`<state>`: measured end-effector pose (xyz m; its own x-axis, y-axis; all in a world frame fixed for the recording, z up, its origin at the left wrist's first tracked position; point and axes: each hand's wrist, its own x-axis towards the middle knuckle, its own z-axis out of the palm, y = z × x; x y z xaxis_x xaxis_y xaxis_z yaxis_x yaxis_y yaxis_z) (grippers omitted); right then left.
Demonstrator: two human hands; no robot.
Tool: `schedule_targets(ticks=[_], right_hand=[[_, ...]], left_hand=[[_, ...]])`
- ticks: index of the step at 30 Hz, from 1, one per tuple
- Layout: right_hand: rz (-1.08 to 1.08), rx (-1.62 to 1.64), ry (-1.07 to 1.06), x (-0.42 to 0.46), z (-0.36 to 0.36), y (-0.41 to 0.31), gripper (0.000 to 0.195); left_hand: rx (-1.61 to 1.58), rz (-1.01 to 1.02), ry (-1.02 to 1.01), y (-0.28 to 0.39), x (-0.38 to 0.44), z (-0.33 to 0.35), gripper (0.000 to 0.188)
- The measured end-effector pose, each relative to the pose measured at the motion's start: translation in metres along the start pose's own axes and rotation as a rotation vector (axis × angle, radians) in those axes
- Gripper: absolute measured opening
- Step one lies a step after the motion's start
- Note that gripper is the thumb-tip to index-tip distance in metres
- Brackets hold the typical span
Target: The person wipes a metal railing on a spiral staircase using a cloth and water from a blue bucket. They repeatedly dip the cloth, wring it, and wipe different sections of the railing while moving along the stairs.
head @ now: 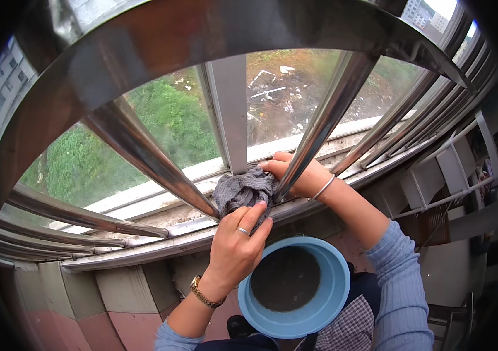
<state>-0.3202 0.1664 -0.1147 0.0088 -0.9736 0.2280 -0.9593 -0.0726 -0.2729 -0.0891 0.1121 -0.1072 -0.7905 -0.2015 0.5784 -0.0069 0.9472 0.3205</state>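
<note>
A crumpled grey cloth (pixel 245 189) lies bunched on the dirty window track, at the foot of the white window frame post (pixel 229 109). My left hand (pixel 240 237) grips its near edge, with the thumb and fingers closed on the fabric. From the right, my right hand (pixel 299 175) reaches around behind a metal bar (pixel 319 127). Its fingertips touch the far right side of the cloth; the bar covers part of that hand. Below both hands stands a light blue plastic bucket (pixel 339 285) with dark, murky water inside.
Metal bars (pixel 152 153) rise from the sill on both sides, under a wide curved metal rail (pixel 231 26). Dirt lines the window track (pixel 161 218). A white metal rack (pixel 455 175) stands at right. Tiled wall (pixel 121 289) lies below the sill.
</note>
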Motion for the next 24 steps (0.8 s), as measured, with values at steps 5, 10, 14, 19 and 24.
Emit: schedule_targets(ticks=[5,10,14,19,24], right_hand=[[0.106,-0.162,-0.056,-0.003,0.001,-0.011,0.033],[-0.025,0.071,0.032,0.001,0.008,0.001,0.029],[-0.077,0.024,-0.04,-0.002,-0.003,-0.005,0.031],[0.012,0.048,0.099,-0.022,0.005,-0.021,0.035],[-0.036,0.149,0.123,-0.025,0.013,-0.012,0.039]], left_hand=[[-0.044,-0.003,-0.027,-0.004,-0.009,-0.007,0.022],[-0.059,0.013,-0.013,0.001,-0.006,-0.002,0.022],[-0.069,0.05,-0.029,-0.002,-0.012,-0.003,0.022],[-0.119,0.007,0.091,-0.006,-0.011,0.004,0.026],[-0.134,0.007,0.166,-0.008,-0.016,0.011,0.027]])
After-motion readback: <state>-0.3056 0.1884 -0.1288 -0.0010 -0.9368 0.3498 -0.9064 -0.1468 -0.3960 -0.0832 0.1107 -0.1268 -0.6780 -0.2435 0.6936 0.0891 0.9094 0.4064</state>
